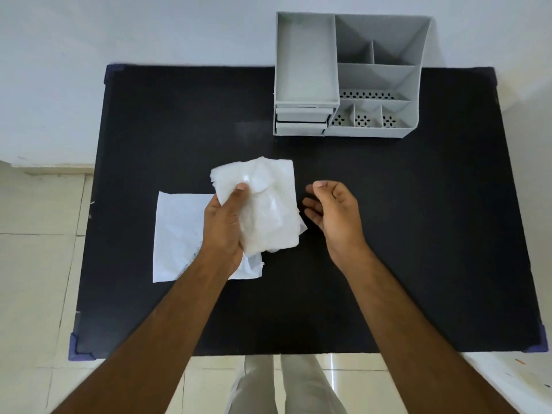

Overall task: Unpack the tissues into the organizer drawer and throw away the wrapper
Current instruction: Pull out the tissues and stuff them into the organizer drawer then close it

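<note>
Here, over the black table (388,234) by a white wall (149,31), left hand (224,222) grips tissues (265,204), right hand (331,210) spread.

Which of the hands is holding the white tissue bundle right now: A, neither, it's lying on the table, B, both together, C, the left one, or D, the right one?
C: the left hand grips the tissue bundle above the black table, while the right hand hangs open beside it, not touching.

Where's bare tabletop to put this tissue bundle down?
Free: the black table right of the right hand, and the near strip by the front edge. Crowded: the flat white sheet under the left hand; the grey organizer fills the far right.
</note>
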